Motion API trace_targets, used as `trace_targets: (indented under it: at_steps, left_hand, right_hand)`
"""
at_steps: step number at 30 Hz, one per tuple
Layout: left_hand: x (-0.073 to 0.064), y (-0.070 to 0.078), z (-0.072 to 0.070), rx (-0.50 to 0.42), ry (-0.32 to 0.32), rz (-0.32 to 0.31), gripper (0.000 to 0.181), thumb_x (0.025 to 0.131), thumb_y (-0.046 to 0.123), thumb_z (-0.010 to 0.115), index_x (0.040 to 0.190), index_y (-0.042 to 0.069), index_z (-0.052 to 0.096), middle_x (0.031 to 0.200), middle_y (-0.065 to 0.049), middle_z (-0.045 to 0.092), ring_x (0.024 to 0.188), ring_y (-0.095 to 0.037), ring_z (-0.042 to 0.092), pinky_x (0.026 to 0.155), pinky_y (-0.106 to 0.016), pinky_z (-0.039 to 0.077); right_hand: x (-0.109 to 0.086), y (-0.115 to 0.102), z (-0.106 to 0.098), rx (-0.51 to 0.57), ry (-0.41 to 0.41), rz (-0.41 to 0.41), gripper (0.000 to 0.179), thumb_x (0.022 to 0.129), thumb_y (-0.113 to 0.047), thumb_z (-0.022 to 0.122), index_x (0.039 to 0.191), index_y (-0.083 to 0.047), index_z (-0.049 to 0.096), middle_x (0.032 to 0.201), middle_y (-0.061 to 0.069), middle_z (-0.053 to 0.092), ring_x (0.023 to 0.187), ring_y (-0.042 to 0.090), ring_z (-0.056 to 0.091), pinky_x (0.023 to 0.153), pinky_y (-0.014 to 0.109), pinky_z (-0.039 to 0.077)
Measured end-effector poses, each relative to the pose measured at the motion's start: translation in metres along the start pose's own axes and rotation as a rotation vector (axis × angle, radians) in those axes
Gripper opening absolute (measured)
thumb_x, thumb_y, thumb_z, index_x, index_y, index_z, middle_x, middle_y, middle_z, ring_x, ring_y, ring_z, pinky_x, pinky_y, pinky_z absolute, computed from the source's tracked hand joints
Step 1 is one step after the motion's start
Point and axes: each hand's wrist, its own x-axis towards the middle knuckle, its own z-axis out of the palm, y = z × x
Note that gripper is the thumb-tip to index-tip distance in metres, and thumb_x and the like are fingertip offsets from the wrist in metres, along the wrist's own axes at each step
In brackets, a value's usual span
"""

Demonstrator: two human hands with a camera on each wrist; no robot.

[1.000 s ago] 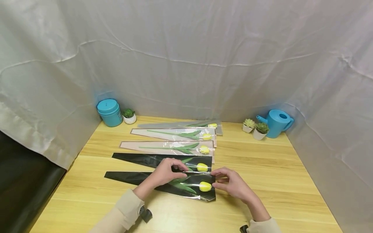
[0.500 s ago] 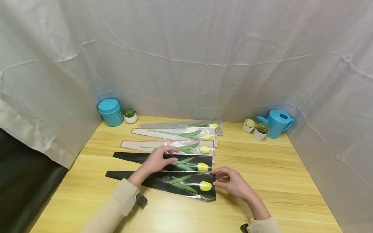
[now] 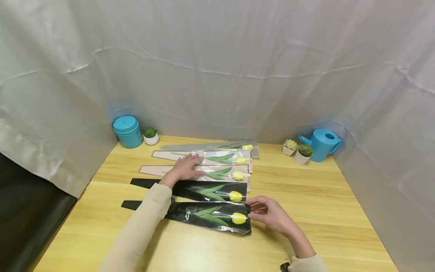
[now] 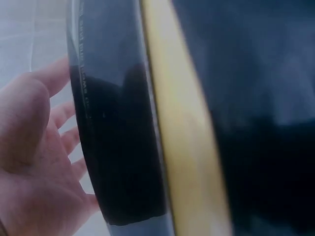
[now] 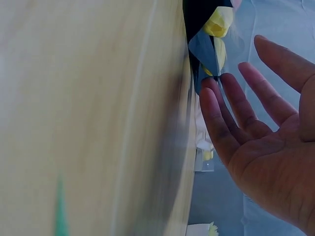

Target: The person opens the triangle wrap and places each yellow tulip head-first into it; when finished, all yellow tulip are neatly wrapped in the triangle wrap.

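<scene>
My left hand reaches over the pink sleeve, fingers straight and spread, fingertips overlapping the white sleeve in the head view. Its forearm crosses two black sleeves, the nearer and the farther one. Each clear-fronted sleeve holds a yellow tulip, such as the front tulip. In the left wrist view, black sleeve covers part of the view beside the spread fingers. My right hand stays at the wide end of the nearer black sleeve, its thumb apart from its extended fingers.
A grey sleeve lies farthest back on the wooden table. A blue canister and a potted succulent stand back left. Two more succulents and a blue watering can stand back right, before grey curtains.
My left hand has left the seam between the black sleeves and moved back and left, onto the pink and white sleeves, its fingers straightening. My right hand has barely moved.
</scene>
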Motion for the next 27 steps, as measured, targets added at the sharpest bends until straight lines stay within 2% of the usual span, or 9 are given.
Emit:
trace_targets:
  at_steps: [4, 10, 18, 27]
  left_hand:
    - [-0.0028, 0.0017, 0.0010, 0.017, -0.004, 0.016, 0.069, 0.102, 0.051, 0.060, 0.159, 0.018, 0.042, 0.171, -0.012, 0.027, 0.159, -0.041, 0.017, 0.124, -0.070, 0.011]
    - [-0.0069, 0.0024, 0.0024, 0.047, -0.001, 0.018, 0.069, 0.102, 0.051, 0.059, 0.160, 0.018, 0.041, 0.171, -0.011, 0.029, 0.159, -0.039, 0.019, 0.125, -0.069, 0.014]
    - [-0.0091, 0.0035, 0.0013, 0.049, -0.019, -0.005, 0.072, 0.101, 0.052, 0.061, 0.161, 0.020, 0.039, 0.172, -0.008, 0.027, 0.160, -0.038, 0.017, 0.126, -0.066, 0.012]
    - [-0.0087, 0.0069, 0.0019, 0.072, -0.024, -0.008, 0.073, 0.101, 0.055, 0.059, 0.162, 0.021, 0.037, 0.172, -0.007, 0.025, 0.160, -0.037, 0.016, 0.126, -0.067, 0.013]
  right_hand:
    - [-0.0011, -0.0013, -0.0024, 0.003, 0.007, 0.003, 0.039, 0.092, -0.019, 0.080, 0.127, -0.006, 0.069, 0.129, 0.018, 0.067, 0.114, 0.033, 0.068, 0.097, 0.037, 0.058]
    - [-0.0012, -0.0013, -0.0024, -0.002, 0.001, 0.008, 0.039, 0.092, -0.020, 0.080, 0.127, -0.006, 0.069, 0.128, 0.017, 0.068, 0.114, 0.032, 0.067, 0.097, 0.039, 0.058]
    - [-0.0011, -0.0003, -0.0011, 0.000, -0.009, 0.020, 0.041, 0.092, -0.019, 0.080, 0.128, -0.004, 0.068, 0.129, 0.018, 0.068, 0.112, 0.030, 0.069, 0.093, 0.024, 0.056]
    - [-0.0017, -0.0006, -0.0005, 0.018, -0.019, 0.024, 0.041, 0.092, -0.019, 0.080, 0.129, -0.004, 0.068, 0.131, 0.019, 0.067, 0.113, 0.031, 0.068, 0.091, 0.021, 0.056]
